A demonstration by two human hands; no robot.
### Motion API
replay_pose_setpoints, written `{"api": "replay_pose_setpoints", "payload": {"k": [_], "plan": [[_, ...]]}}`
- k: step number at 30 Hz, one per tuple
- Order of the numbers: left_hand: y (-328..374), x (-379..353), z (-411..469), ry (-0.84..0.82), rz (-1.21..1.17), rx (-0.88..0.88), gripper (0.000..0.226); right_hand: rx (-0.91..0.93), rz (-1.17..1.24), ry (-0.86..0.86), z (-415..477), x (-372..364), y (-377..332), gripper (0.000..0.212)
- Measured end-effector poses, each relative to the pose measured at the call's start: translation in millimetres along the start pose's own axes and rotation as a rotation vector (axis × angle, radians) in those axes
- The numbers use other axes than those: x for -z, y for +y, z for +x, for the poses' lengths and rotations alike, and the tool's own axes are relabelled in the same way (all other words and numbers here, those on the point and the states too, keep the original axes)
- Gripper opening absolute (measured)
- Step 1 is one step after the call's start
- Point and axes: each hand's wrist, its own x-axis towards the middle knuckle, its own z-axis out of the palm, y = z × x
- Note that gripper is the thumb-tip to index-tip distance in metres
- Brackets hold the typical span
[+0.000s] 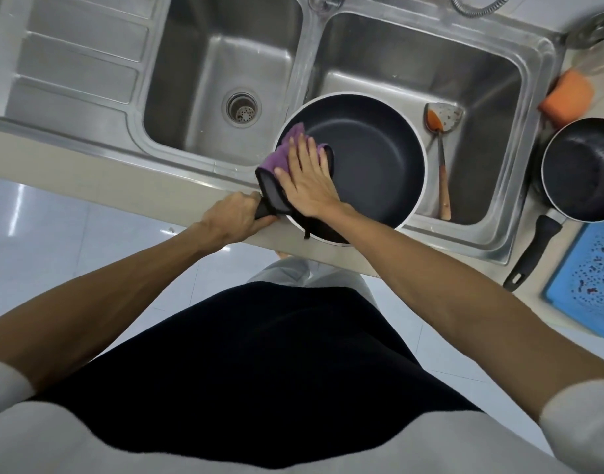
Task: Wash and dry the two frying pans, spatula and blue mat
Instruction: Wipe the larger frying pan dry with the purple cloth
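Observation:
A large dark frying pan (372,159) with a pale rim hangs over the front edge of the right sink basin. My left hand (233,218) grips its black handle at the counter edge. My right hand (307,176) lies flat on a purple cloth (286,155), pressing it against the pan's inner left wall. A metal slotted spatula (442,131) with orange residue and a wooden handle lies in the right basin beside the pan. A smaller black frying pan (582,172) sits on the counter at right, handle pointing toward me. The blue mat (591,271), speckled with dirt, lies below it.
The steel double sink (307,63) has a left basin with a drain (241,109) and a ribbed draining board (78,59) further left. An orange sponge (565,95) rests at the sink's right edge. A metal hose (478,6) curves at the back. Pale floor tiles lie below the counter edge.

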Motion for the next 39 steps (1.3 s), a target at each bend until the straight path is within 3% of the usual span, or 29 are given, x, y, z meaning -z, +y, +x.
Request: {"api": "replay_pose_setpoints", "payload": {"k": [8, 12, 19, 25, 28, 31, 36, 39], "plan": [[2.7, -1.6, -5.2, -0.024, 0.005, 0.064, 0.058, -0.169, -0.163, 0.208, 37.0, 15.0, 35.0, 0.077], [3.8, 1.2, -5.3, -0.056, 0.007, 0.071, 0.06, -0.224, -0.118, 0.3, 33.8, 23.6, 51.7, 0.076], [-14.5, 3.6, -5.4, -0.066, 0.052, 0.036, 0.061, 0.245, -0.198, 0.321, 31.8, 11.5, 26.2, 0.072], [-19.9, 13.9, -0.1, -0.05, 0.176, -0.024, 0.062, 0.739, -0.33, 0.15, 1.3, -0.5, 31.6, 0.079], [-21.5, 12.7, 0.0, -0.039, 0.207, -0.042, 0.066, 0.833, -0.382, 0.106, -1.8, 2.2, 38.3, 0.074], [-22.5, 10.2, -0.5, -0.043, 0.203, -0.036, 0.064, 0.773, -0.491, 0.154, 5.6, 4.5, 34.5, 0.074], [-22.7, 10.6, -1.4, -0.05, 0.188, -0.014, 0.062, 0.367, -0.522, 0.273, 30.2, 21.6, 10.8, 0.071], [-22.0, 12.9, -1.7, -0.047, 0.216, -0.023, 0.064, 0.2, -0.482, 0.201, 48.7, 45.6, 12.9, 0.069]]}}
